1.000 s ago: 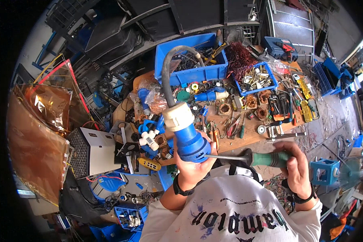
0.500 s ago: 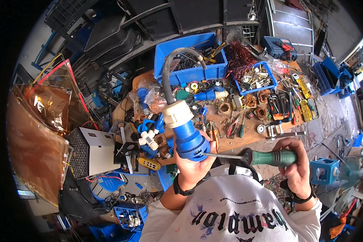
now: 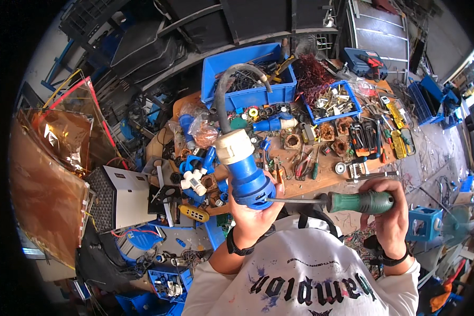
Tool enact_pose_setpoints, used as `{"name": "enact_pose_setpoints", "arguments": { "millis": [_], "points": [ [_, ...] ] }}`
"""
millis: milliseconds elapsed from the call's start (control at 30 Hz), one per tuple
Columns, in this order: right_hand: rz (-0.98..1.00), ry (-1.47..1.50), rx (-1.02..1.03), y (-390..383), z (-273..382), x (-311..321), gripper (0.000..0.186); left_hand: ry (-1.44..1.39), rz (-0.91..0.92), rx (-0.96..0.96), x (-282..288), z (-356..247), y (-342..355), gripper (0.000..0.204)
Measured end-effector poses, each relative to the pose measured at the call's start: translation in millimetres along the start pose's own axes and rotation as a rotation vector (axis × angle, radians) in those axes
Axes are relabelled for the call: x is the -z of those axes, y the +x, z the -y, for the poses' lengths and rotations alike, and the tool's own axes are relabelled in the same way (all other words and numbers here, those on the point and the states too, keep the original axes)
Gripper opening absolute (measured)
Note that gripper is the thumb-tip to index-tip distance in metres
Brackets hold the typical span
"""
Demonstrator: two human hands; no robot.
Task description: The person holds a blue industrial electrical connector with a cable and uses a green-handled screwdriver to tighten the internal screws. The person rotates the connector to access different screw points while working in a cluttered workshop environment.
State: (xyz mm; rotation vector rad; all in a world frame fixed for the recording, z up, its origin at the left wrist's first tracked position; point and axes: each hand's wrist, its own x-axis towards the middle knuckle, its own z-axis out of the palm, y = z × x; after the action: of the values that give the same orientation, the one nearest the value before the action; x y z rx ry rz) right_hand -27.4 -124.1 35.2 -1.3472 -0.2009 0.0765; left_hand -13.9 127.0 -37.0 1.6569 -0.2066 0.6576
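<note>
My left hand (image 3: 253,218) is closed round the lower body of a blue industrial power plug (image 3: 247,181), held tilted in front of my chest. Its off-white collar (image 3: 234,147) faces away from me, and a thick black cable (image 3: 220,100) arches up and to the right from it. My right hand (image 3: 394,216) grips the end of a green-handled screwdriver (image 3: 359,202). The screwdriver lies nearly level, its shaft pointing left. Its tip meets the near end of the plug at a slot in the side; how deep it goes in is hidden.
Behind the plug stands a wooden workbench (image 3: 321,179) crowded with tools. A blue bin (image 3: 258,97) of cables and a blue tray (image 3: 312,120) of metal parts sit at its back. White pipe-like fittings (image 3: 194,182) and a yellow socket strip (image 3: 194,213) lie to the left.
My right hand has shifted slightly right, and its fingers have changed position round the screwdriver handle, which has turned. The plug has moved very slightly; the tip remains at its slot.
</note>
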Motion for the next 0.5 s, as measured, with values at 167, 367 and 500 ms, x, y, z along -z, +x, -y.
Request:
{"name": "enact_pose_setpoints", "arguments": {
  "millis": [167, 367, 500],
  "points": [
    [0.034, -0.225, -0.320, -11, 13, 12, 0.040, -0.027, -0.021, 0.025, 1, 0, -1, 0.057],
    [0.161, -0.420, 0.348, 0, -2, 16, 0.044, -0.003, 0.014, 0.039, 2, 1, -4, 0.058],
    [0.037, -0.033, 0.099, -1, 1, 4, 0.049, -0.002, 0.024, 0.051, -1, -1, -5, 0.058]
  ]
}}
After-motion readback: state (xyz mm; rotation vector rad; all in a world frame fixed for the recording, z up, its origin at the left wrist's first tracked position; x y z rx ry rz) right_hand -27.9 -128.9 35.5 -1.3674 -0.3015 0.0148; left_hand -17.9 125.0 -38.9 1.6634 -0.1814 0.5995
